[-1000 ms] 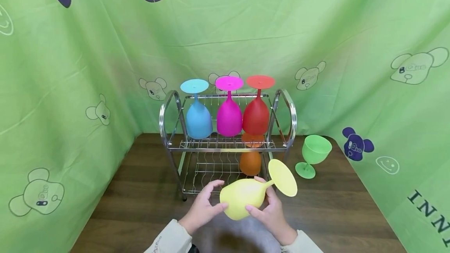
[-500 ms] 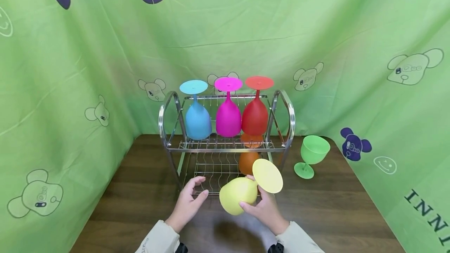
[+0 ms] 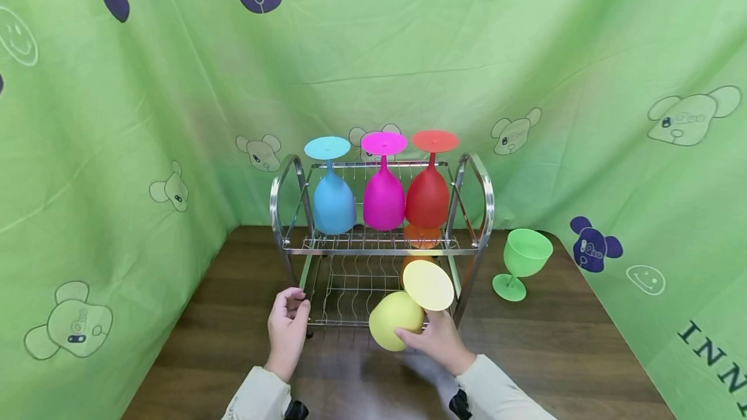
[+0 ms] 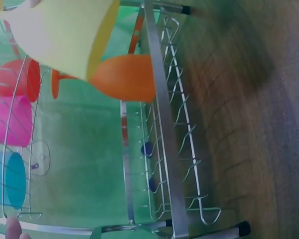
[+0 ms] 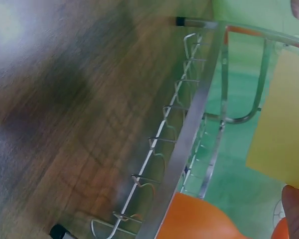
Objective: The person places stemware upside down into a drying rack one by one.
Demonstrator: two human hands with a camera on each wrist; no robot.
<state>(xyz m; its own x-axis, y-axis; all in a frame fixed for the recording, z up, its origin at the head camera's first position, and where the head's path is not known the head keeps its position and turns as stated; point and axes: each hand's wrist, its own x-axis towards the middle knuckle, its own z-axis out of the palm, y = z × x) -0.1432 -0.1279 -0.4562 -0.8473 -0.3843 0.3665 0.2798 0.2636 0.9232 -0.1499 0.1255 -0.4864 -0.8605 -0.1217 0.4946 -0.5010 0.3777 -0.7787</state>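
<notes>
My right hand holds a yellow plastic goblet by its bowl, with the thumb on the near side. The goblet is tilted, its round foot raised towards the head camera, in front of the lower tier of a two-tier metal dish rack. In the left wrist view, the yellow bowl overlaps an orange goblet. My left hand is beside the rack's left front leg, its fingers loosely bent and holding nothing.
Blue, magenta and red goblets stand upside down on the upper tier. The orange goblet is on the lower tier's right. A green goblet stands upright on the wooden table, right of the rack. Green cloth hangs behind.
The left hand has let go of the yellow goblet and moved left to the rack's side. The right hand has brought the goblet closer to the lower tier, turning its foot towards the camera.
</notes>
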